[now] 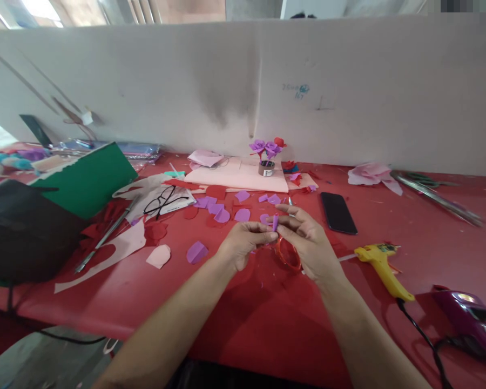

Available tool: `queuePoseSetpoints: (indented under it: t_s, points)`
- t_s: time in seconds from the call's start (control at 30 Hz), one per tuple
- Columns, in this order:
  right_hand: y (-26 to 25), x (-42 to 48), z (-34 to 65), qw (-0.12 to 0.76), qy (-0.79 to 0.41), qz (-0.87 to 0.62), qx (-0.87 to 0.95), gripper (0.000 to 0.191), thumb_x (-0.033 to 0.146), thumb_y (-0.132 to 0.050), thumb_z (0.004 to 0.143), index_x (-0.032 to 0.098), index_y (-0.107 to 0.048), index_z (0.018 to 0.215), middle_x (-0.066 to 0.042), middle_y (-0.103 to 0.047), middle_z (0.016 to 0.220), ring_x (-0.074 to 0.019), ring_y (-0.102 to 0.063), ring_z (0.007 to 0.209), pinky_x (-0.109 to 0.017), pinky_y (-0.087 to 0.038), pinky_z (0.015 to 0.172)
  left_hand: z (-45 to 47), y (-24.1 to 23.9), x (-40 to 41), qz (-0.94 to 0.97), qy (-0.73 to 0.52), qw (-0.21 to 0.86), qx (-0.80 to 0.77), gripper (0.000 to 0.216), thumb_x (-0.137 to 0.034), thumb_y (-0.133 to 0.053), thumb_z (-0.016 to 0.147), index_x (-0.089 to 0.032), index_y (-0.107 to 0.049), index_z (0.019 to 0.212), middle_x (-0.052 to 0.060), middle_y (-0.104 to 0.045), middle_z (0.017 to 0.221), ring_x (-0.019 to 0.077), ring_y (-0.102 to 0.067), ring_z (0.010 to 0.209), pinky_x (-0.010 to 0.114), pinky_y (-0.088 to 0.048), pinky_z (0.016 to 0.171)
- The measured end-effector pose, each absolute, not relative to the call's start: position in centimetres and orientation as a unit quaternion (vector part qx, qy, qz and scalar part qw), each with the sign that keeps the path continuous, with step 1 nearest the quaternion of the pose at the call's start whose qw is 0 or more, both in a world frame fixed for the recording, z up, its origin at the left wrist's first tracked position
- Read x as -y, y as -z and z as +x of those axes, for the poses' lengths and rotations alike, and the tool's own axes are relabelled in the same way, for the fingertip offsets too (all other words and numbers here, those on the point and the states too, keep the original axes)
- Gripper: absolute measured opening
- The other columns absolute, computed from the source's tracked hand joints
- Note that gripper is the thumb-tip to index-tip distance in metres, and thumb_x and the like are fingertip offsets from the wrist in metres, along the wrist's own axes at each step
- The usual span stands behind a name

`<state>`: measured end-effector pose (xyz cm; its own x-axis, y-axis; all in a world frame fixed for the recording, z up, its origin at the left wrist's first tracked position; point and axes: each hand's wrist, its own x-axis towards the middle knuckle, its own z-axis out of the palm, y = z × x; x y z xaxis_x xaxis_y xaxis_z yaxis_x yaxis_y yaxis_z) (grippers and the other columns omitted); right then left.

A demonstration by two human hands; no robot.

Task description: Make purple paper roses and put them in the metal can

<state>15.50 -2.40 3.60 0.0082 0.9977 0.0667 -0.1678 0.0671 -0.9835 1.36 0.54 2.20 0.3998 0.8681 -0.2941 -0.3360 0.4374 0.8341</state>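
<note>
Between both hands is a small rolled purple paper piece, held upright over the red table. My left hand pinches its lower end with thumb and index finger. My right hand closes thumb and fingers on its other side, the upper fingers loosely bent. Just under the right hand lie orange-handled scissors, partly hidden by it. Purple paper petals and a few red ones are scattered beyond the hands, and a folded purple petal lies to the left.
Purple paper flowers stand in a small brown holder at the back. To the right are a phone, a yellow glue gun with its cord and a purple device. Eyeglasses, a black bag and pink scraps lie left.
</note>
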Motion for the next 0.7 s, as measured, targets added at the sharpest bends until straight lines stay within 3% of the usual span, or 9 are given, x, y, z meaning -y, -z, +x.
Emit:
queuePoseSetpoints:
  t_s: [0.23,0.4,0.53,0.7]
  points:
    - [-3.2,2.4,15.4,0.544,-0.454,-0.488,0.510,0.035,0.030,-0.074,0.070,0.024,-0.062,0.103,-0.003,-0.067,0.088,-0.0183,-0.062,0.088,-0.031,-0.048,0.075,1.6,-2.6,-0.3,0.388,-0.435,0.698,-0.417,0.025,-0.020,-0.085,0.044,-0.012,-0.066,0.060,0.000,-0.062,0.058,0.0087,-0.056,0.057,0.026,-0.045,0.067]
    - [-2.7,2.2,15.6,0.553,-0.405,-0.515,0.514,0.034,0.031,-0.074,0.070,0.025,-0.062,0.102,-0.001,-0.067,0.082,-0.0162,-0.062,0.077,-0.031,-0.047,0.070,1.6,-2.8,-0.2,0.438,-0.430,0.666,-0.423,0.018,-0.019,-0.080,0.053,-0.013,-0.071,0.067,0.002,-0.067,0.064,0.0108,-0.058,0.062,0.026,-0.046,0.069]
    - [-3.0,2.3,15.5,0.567,-0.432,-0.491,0.501,0.032,0.025,-0.073,0.071,0.025,-0.061,0.100,0.001,-0.067,0.077,-0.0147,-0.062,0.074,-0.029,-0.046,0.071,1.2,-3.0,-0.2,0.486,-0.420,0.651,-0.405,0.017,-0.022,-0.077,0.058,-0.014,-0.074,0.073,0.002,-0.069,0.068,0.0131,-0.060,0.066,0.028,-0.046,0.072]
    - [-3.9,2.4,15.4,0.605,-0.501,-0.435,0.440,0.033,0.021,-0.074,0.068,0.024,-0.060,0.097,0.003,-0.066,0.072,-0.0138,-0.063,0.073,-0.028,-0.048,0.072,0.3,-3.3,-0.6,0.489,-0.364,0.713,-0.345,0.024,-0.031,-0.079,0.060,-0.014,-0.075,0.077,0.005,-0.071,0.074,0.0145,-0.063,0.073,0.030,-0.046,0.083]
